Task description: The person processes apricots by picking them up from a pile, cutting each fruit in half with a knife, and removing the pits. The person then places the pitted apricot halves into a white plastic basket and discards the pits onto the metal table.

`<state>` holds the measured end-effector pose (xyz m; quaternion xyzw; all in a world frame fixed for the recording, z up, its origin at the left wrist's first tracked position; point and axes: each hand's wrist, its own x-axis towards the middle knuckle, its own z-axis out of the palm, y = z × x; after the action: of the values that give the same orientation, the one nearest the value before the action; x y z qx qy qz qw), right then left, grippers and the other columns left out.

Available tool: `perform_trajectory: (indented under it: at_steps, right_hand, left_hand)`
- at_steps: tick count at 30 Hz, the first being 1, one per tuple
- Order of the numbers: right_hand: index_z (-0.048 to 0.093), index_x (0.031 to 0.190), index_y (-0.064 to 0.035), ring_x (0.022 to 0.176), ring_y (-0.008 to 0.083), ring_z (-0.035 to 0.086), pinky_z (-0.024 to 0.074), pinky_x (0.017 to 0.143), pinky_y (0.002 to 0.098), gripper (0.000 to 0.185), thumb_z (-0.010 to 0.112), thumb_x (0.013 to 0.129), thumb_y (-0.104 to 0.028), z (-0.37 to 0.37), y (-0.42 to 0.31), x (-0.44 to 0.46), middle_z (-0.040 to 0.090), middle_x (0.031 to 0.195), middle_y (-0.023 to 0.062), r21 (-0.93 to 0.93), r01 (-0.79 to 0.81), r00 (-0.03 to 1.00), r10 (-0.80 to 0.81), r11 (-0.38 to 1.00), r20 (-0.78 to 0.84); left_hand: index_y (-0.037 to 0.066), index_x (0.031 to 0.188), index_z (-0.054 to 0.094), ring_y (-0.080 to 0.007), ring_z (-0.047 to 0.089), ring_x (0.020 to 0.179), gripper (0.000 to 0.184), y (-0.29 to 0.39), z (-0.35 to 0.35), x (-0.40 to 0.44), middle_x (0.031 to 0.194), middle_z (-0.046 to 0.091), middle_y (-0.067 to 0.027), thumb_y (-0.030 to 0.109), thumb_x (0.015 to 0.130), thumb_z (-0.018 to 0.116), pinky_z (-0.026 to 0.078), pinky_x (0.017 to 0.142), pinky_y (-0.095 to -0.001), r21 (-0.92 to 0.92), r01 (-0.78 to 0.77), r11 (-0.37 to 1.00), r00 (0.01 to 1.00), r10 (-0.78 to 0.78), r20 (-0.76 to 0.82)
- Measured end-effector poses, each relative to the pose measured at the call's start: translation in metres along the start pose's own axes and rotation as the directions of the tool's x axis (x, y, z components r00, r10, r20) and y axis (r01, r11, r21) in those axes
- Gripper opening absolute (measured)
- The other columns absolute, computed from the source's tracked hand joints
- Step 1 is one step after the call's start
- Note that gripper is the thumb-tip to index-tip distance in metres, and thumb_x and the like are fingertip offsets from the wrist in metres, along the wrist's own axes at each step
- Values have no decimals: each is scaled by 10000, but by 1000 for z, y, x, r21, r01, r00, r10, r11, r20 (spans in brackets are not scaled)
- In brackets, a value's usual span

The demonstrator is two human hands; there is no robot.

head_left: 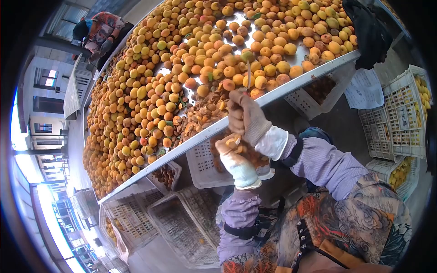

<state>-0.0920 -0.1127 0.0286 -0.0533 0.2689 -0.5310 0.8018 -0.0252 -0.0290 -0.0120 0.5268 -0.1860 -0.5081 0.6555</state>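
Steadily is how I'd work here, with the apricots [150, 107] heaped across the far left of the metal table [296, 87] and running right up to the middle. Closer to me, a mound of flattened brown-orange bits [200, 119] lies against the table's rim, and it seems wise to rest nothing on it, since loose bits probably slide. Next comes my left hand [233, 159], gloved, its fingertips pinching a small orange piece of fruit [236, 141] just outside the rim. Ripe flesh likely bruises, so a light grip at the edges should serve better than a squeeze. Under it sits a white crate [200, 166] with orange pieces inside, a good place to work above, as drips and scraps ought to drop there. Just right of that and a little higher, my right hand [248, 117] is curled round a thin blade [249, 75] that stands up past my knuckles (I can't see its handle inside my fist). Pointing it away from my left fingers looks safest, because the two hands are so near each other. Far right, stacked crates [387, 116] of yellow fruit stand well apart.
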Motion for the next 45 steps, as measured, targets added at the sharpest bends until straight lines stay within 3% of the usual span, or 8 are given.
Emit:
perform_trajectory:
  at_steps: [11,14,21,31,33,37,40,45]
  right_hand:
    - [463,720,-106,362,73,291,214,332,221,244,540,888,-265,8,-5,-9,310,494,-44,-123,114,993,-113,986,21]
    - [468,721,-108,363,74,305,223,332,222,252,548,889,-277,12,-13,-11,321,496,-44,-69,115,993,-116,991,-4]
    - [459,725,-132,371,74,313,240,334,228,293,541,902,-350,-2,-54,-6,297,503,-61,-73,266,964,-263,961,40]
    - [445,765,-132,389,53,249,195,353,212,285,475,935,-359,-14,-80,-10,271,528,-71,22,154,988,-154,988,32]
    - [477,724,-124,346,70,282,182,326,236,280,563,891,-332,-15,-81,-14,307,486,-58,51,201,977,-204,978,60]
    - [485,714,-123,350,61,293,191,319,229,266,568,880,-313,-14,-85,-21,334,489,-60,-53,121,993,-120,991,18]
    - [508,737,-108,356,53,303,234,314,217,229,580,854,-292,-13,-85,-25,360,498,-55,-109,58,998,-54,992,40]
    - [510,876,-89,408,62,289,222,356,212,249,504,912,-335,-15,-82,-19,353,547,-45,-223,10,998,5,975,66]
  left_hand:
    - [72,1101,523,-149,503,753,404,18,-5,5,822,512,-10,435,933,461,475,629,-318,-331,334,883,922,-233,309]
    - [46,1102,549,-117,536,798,294,18,-8,10,874,588,-13,234,883,604,456,791,-288,-202,243,949,923,-162,348]
    - [20,952,516,-130,522,686,341,54,6,34,695,449,6,360,937,507,484,651,-289,106,-89,990,954,54,296]
    - [76,787,512,-139,490,527,424,94,7,65,561,459,-7,481,912,497,427,524,-263,364,34,931,990,-82,116]
    - [47,835,555,-114,485,571,384,92,0,48,617,485,-8,416,925,501,420,559,-249,591,-196,782,920,-62,388]
    - [27,929,607,-159,584,686,179,85,-10,37,754,616,-70,196,870,594,474,647,-306,840,-414,351,871,-115,477]
    - [36,924,615,-223,632,752,186,89,-3,74,859,654,-121,198,835,629,493,683,-307,769,-628,121,760,308,572]
    - [93,1054,605,-308,641,848,337,70,25,174,931,662,-150,343,827,610,492,747,-376,835,-543,-84,785,303,541]
